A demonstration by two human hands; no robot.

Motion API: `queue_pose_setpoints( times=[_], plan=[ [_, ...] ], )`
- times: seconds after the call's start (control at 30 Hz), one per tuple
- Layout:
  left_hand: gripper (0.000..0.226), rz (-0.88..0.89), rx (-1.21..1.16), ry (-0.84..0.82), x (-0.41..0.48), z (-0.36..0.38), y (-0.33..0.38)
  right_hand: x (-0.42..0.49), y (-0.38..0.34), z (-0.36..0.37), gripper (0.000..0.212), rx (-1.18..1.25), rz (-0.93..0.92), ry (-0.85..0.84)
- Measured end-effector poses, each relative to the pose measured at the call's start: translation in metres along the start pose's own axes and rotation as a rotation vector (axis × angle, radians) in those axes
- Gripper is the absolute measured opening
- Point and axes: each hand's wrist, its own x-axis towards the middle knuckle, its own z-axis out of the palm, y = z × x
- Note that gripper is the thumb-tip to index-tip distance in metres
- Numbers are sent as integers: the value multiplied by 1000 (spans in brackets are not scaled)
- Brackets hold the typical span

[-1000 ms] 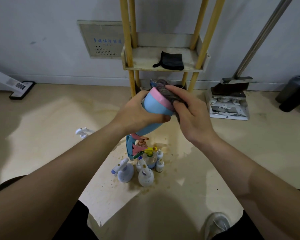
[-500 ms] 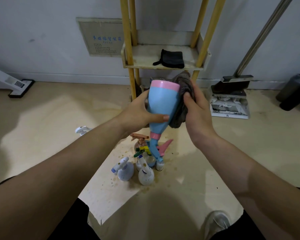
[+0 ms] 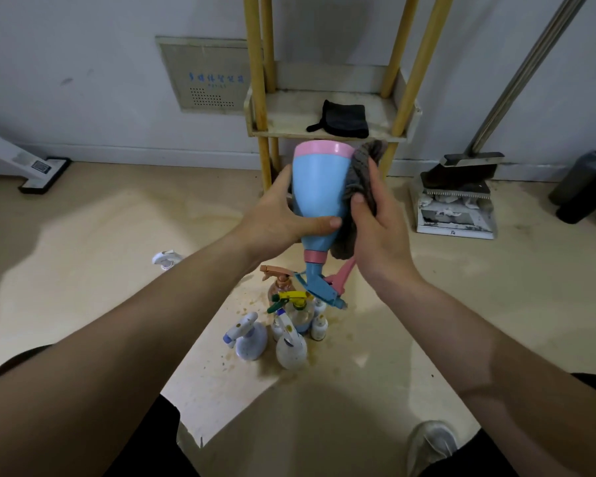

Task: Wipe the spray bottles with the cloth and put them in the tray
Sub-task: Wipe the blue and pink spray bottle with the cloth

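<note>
Left hand (image 3: pixel 283 218) grips an upturned blue spray bottle (image 3: pixel 319 187) in mid-air; right hand (image 3: pixel 375 228) clutches a grey cloth (image 3: pixel 362 170) against its side. Several bottles (image 3: pixel 289 325) wait on the floor; the shelf tray (image 3: pixel 289 111) behind seemingly holds none.

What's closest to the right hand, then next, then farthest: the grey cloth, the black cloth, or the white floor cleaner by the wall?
1. Grey cloth: gripped in the right hand, against the blue spray bottle.
2. Black cloth: on the shelf, behind the hand.
3. White floor cleaner head: far left, by the wall.
</note>
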Motion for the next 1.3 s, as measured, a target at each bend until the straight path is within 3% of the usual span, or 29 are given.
queue_pose_setpoints(
  times=[0.13,0.23,0.37,0.47,0.53,0.67,0.8,0.93,1.03,1.13,1.3],
  plan=[
    [112,-9,36,-108,-2,-7,3,4,4,-3,57,53,78,16],
    [113,-20,11,-121,-5,-10,7,3,2,-3,55,-28,33,7],
    [100,6,-103,-67,-5,-6,6,-7,-4,-5,55,-369,-257,-155],
    [83,57,-36,0,-6,-5,4,-12,4,-4,51,-593,-481,-318],
    [68,63,26,19,-6,-4,3,-7,6,-9,50,-670,-524,-327],
    [81,92,175,-12,-3,3,0,16,-1,-24,48,-586,-427,-182],
    [77,79,357,7,-2,8,-2,23,-4,-30,48,-527,-308,-128],
    [49,57,289,38,3,1,-4,10,-1,-21,48,-761,-490,-324],
    [41,52,290,40,3,-3,0,7,3,-20,50,-850,-537,-413],
    [48,-3,377,8,1,-4,8,20,-2,-31,46,-741,-408,-291],
    [67,69,670,-77,0,-10,11,26,-5,-45,39,-586,-96,-168]
  ],
)
